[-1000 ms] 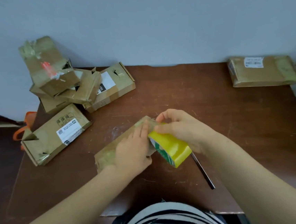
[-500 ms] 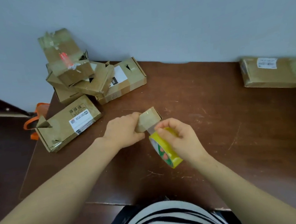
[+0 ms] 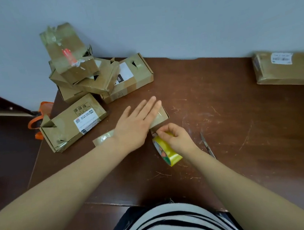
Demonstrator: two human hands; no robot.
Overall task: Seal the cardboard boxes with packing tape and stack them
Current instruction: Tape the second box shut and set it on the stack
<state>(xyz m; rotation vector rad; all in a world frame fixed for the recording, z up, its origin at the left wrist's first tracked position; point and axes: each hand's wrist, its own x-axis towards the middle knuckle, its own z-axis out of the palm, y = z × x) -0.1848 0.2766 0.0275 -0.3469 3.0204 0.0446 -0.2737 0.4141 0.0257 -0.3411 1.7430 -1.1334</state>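
Farthest left, past the counter (image 3: 221, 108) edge: an orange strap (image 3: 36, 119), partly hidden behind a labelled box (image 3: 74, 124). Lying flat by the counter's left edge, white label up, one corner flap torn and sticking up. Higher, in the upper left of the frame: a loose pile of cardboard boxes (image 3: 97, 81), pushed against the wall. On top, a taped box (image 3: 67, 54) tilted back on the wall, marked with a red streak and scraps of old tape. At the pile's right side, a flat mailer box (image 3: 132, 76) with a white-and-black label.

Toward the centre: left hand (image 3: 133, 126) laid flat, fingers straight and close together, pressing down on a long narrow box (image 3: 159, 117). Mostly covered by hand and wrist; one glossy taped end showing left of the wrist, the other under the fingertips. Flat on the counter, just right of the labelled box, not touching it.

Just below and right: right hand (image 3: 177, 138), fingers curled round a yellow tape roll (image 3: 170, 154), thumb and forefinger pinched at the narrow box's near edge. Roll on edge, printed side facing lower left; touching the counter or just above it, hard to tell.

Bottom centre: a black-and-white striped top (image 3: 173, 224). Right of the right wrist: a thin metal tool (image 3: 208, 146) flat on the counter, kind unclear. Upper right of the frame: a sealed box (image 3: 287, 68) with a white shipping label, alone by the wall, well apart from everything else.
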